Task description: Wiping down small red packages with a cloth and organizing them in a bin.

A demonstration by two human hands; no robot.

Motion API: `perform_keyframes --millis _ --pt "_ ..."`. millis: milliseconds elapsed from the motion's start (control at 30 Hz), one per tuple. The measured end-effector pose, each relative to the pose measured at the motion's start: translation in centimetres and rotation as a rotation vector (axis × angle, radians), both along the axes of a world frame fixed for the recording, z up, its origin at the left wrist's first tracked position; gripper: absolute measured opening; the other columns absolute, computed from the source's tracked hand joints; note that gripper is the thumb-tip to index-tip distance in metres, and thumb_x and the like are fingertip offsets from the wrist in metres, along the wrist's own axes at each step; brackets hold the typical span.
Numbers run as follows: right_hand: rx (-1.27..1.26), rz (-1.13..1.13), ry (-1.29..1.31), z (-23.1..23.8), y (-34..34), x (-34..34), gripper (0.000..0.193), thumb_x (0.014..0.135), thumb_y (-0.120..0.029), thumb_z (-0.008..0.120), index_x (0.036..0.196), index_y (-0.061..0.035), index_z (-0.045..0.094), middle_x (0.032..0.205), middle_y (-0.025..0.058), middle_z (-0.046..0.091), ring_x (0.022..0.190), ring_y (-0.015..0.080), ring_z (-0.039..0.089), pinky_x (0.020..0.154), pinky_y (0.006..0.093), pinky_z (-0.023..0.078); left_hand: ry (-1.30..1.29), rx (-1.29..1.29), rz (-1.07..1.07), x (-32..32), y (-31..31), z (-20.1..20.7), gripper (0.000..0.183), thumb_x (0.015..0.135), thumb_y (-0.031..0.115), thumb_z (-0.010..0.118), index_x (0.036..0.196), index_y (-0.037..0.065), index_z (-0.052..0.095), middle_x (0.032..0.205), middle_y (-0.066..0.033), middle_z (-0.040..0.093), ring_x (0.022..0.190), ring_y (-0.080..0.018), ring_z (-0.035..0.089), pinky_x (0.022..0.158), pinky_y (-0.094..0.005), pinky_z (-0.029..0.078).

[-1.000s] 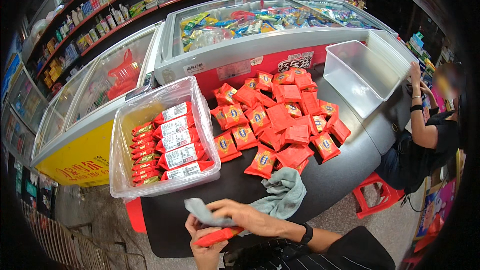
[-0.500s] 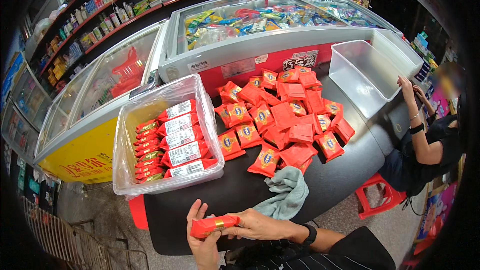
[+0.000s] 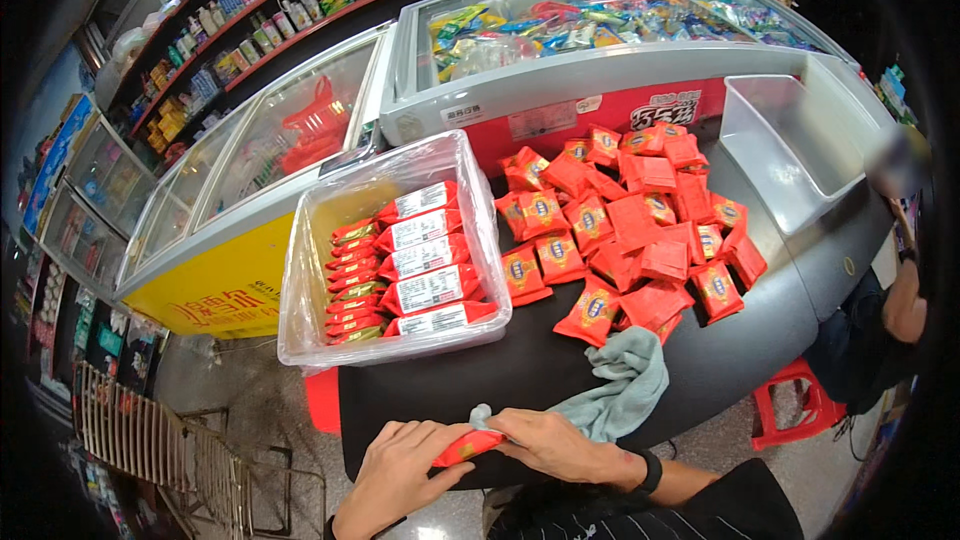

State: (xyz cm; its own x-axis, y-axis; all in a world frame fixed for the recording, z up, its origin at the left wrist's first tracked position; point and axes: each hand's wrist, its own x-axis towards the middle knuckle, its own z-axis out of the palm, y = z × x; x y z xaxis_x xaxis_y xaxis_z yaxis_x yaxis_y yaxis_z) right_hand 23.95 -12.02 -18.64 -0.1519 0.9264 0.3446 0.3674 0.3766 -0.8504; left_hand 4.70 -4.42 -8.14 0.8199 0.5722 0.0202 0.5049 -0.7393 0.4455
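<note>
In front of the lined tub (image 3: pixel 400 348), a red packet (image 3: pixel 468 448) is clamped between both hands (image 3: pixel 402 465), apparently for steadiness; inside, rows of packets (image 3: pixel 425 260) are kept, probably for order.

Shop interior. Stocked, red-edged shelves (image 3: pixel 345 15) along the back. In front of them, a glass-topped red freezer (image 3: pixel 548 120); to its left, a yellow freezer (image 3: pixel 205 300), also glass-topped. Glass-fronted cabinet (image 3: pixel 112 172) far left, perhaps a fridge; view bent there. Dark counter (image 3: pixel 400 395) nearer. Red stool (image 3: pixel 823 408) to its right, slatted chair (image 3: pixel 140 430) lower left. Floor (image 3: pixel 235 380) grey, speckled.
</note>
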Motion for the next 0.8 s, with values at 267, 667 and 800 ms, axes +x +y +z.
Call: perform_keyframes --millis 267,667,800 --pt "0.096 -0.094 -0.076 -0.4 -0.3 0.0 0.024 0.084 -0.017 0.073 0.092 -0.0033 0.055 0.079 0.0109 0.058 0.074 0.0292 0.063 0.061 0.0378 0.051 0.179 -0.039 -0.081 1.5 1.1 1.5 0.027 0.083 0.022 0.072 0.107 0.011 0.066 0.086 -0.0058 0.065 0.082 -0.0236 0.062 0.074 -0.0348 0.048" --pt "0.14 -0.099 0.012 -0.8 -0.1 0.6 0.024 0.081 -0.016 0.077 0.088 -0.0042 0.057 0.071 0.0095 0.056 0.062 0.0274 0.06 0.054 0.037 0.048 0.055 -0.119 0.266 2.1 8.6 12.1 0.025 0.085 0.017 0.073 0.108 0.008 0.07 0.085 -0.0078 0.072 0.077 -0.0148 0.069 0.073 -0.0282 0.052" --pt "0.082 -0.051 -0.053 -0.5 0.1 0.6 0.021 0.082 -0.014 0.075 0.091 -0.0042 0.059 0.073 0.0098 0.058 0.063 0.0285 0.06 0.054 0.0377 0.047 0.088 0.234 0.365 2.9 15.3 13.4 0.033 0.075 0.022 0.079 0.101 0.004 0.072 0.085 -0.0109 0.068 0.08 -0.0212 0.065 0.074 -0.0321 0.049"
